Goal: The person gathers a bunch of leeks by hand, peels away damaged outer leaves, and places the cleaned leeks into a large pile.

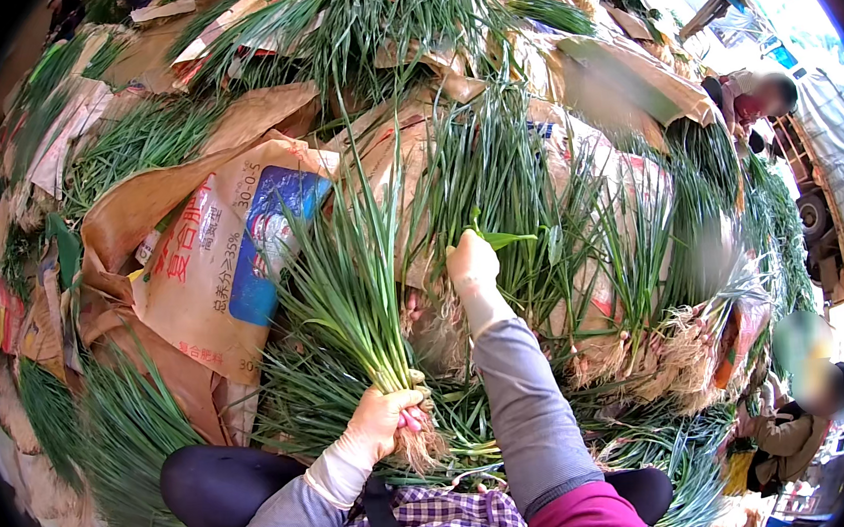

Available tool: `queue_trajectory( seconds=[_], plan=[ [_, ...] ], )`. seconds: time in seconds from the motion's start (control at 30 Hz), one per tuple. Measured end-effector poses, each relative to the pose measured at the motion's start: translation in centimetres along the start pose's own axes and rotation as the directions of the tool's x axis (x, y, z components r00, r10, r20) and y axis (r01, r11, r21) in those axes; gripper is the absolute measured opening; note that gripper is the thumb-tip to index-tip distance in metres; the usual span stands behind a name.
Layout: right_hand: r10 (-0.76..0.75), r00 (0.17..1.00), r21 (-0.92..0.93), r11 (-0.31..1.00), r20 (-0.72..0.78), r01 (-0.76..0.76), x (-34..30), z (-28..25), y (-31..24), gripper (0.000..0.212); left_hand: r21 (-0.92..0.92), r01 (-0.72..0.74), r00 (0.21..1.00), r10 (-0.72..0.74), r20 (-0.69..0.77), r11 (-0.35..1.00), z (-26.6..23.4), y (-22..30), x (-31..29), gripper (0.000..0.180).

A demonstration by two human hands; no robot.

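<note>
My left hand (380, 424) is closed around the lower stems of a bunch of spring onions (371, 308). Its long green leaves fan upward and away from me, while pinkish bulbs and pale stringy roots hang below the fist. Further off and to the right, my right hand (472, 262) is closed on a broad green leaf (510, 239), which pokes out past the fingers. That hand is over another spread of spring onions (499, 171), lying on a large pale sack (402, 210). Both hands look covered by thin pale gloves.
A brown printed paper sack (202, 253) with a blue panel lies folded at the left. More spring onions (411, 19) are heaped at the back. Roots and bulbs (695, 345) fringe the pile's right side. People (799, 436) crouch at the right, near a truck (823, 198).
</note>
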State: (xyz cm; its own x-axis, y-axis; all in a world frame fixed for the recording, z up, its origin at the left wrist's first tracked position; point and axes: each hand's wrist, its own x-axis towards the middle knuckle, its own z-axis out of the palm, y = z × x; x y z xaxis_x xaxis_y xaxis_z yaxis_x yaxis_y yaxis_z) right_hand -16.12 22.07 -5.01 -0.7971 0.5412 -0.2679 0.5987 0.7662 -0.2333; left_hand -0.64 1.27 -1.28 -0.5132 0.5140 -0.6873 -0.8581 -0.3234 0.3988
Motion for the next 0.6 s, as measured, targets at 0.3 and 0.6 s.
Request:
queue_trajectory(
  seconds=[0.3, 0.6],
  plan=[
    [-0.184, 0.982, 0.348, 0.918, -0.05, 0.19, 0.1, -0.8, 1.8, 0.021, -0.023, -0.081, 0.996, 0.082, 0.039, 0.996, -0.4, -0.2, -0.4, 0.026],
    [-0.207, 0.961, 0.91, 0.405, 0.185, -0.088, -0.4, -4.3, 2.4, 0.03, -0.012, -0.162, 0.985, 0.162, 0.065, 0.987, 0.7, 0.9, -1.6, 0.023]
  ],
)
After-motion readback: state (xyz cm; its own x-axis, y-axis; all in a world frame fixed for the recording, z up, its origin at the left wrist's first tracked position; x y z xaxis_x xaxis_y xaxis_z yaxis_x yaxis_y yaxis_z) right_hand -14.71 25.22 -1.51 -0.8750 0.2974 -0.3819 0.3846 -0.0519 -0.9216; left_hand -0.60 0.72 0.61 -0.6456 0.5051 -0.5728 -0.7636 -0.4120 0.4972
